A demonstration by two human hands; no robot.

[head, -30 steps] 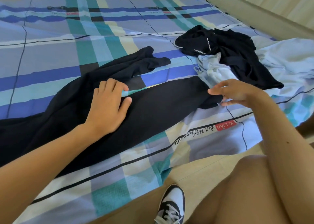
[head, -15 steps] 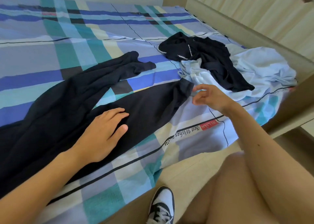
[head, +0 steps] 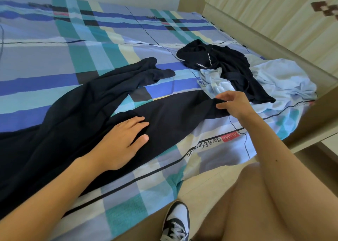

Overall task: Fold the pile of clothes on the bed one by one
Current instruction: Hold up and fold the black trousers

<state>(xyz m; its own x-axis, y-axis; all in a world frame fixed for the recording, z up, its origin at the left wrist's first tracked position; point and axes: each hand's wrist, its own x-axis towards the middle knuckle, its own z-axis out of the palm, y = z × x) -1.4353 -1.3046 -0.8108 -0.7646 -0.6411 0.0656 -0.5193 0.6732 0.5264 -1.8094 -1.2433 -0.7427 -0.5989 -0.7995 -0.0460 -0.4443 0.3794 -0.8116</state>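
Note:
Dark navy trousers [head: 76,112] lie spread across the checked bed sheet [head: 54,54], legs pointing right. My left hand [head: 120,140] presses flat on the near leg, fingers straight. My right hand [head: 234,105] pinches the cuff end of that near leg, at the edge of the clothes pile. The pile holds a black top with white trim [head: 219,63] lying over a pale blue garment [head: 281,79].
A beige bed frame board [head: 265,39] runs along the right side, with a pale wardrobe [head: 274,8] behind it. The near edge of the bed [head: 210,158] meets a light floor, where my knee and a black and white shoe [head: 177,220] show.
My right hand has moved onto the near trouser cuff and taken hold of it. My left hand slid down from the crotch area onto the near leg.

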